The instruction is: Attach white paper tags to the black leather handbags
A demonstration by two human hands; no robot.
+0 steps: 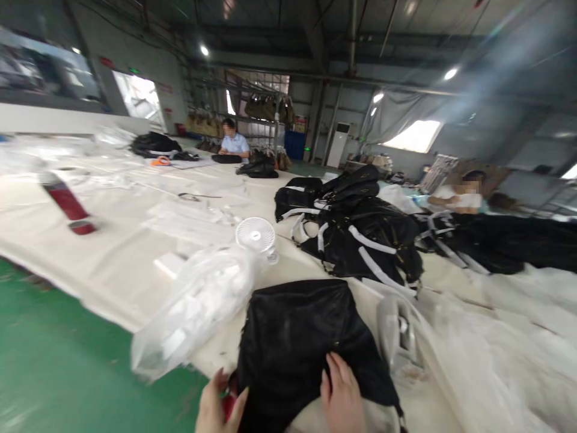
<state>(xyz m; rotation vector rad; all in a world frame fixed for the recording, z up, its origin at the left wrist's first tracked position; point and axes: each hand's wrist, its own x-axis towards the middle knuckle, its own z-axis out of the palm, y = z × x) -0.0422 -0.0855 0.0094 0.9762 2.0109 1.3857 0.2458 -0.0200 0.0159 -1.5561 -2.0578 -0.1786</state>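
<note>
A black bag (293,337) lies on the cream-covered table right in front of me. At the bag's lower left edge, my left hand (219,406) curls its fingers round a small red object (229,404); its kind is not clear, as the fingers and the bag partly hide it. My right hand (342,394) rests with outstretched fingers on the lower right part of the bag. Just left of the bag is a clear plastic bag (198,307) of white pieces. To the right stands a grey tape dispenser-like item (399,334), blurred.
A white fan (255,235) stands beyond the plastic bag. Black bags with white-wrapped handles (356,228) are piled behind. A red tumbler (67,201) is at left. Plastic sheeting (496,355) covers the right. Two people, one in a light shirt (235,143), sit farther off.
</note>
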